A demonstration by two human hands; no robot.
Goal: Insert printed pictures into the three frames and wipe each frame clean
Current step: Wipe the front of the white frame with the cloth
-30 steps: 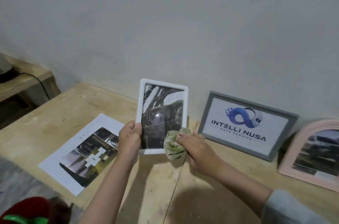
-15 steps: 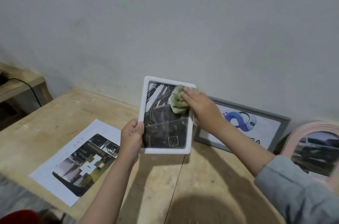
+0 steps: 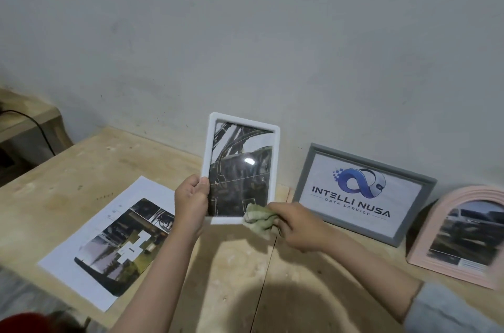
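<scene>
My left hand (image 3: 191, 200) grips the lower left edge of a white frame (image 3: 243, 125) with a dark picture in it, holding it upright above the wooden table (image 3: 90, 166). My right hand (image 3: 296, 223) holds a crumpled green cloth (image 3: 259, 219) against the frame's lower right corner. A grey frame (image 3: 362, 190) with an "INTELLI NUSA" logo print leans on the wall to the right. A pink arched frame (image 3: 463, 234) with a picture stands at the far right.
A printed sheet (image 3: 109, 240) with cut-out gaps in its picture lies on the table at the left. A wooden shelf (image 3: 30, 117) with a black cable (image 3: 41, 130) sits at the far left. Something red (image 3: 24, 323) shows at the bottom left corner.
My right hand swept the cloth from the frame's bottom up to its top right, then back down to the lower right corner. My left hand kept its hold on the frame.
</scene>
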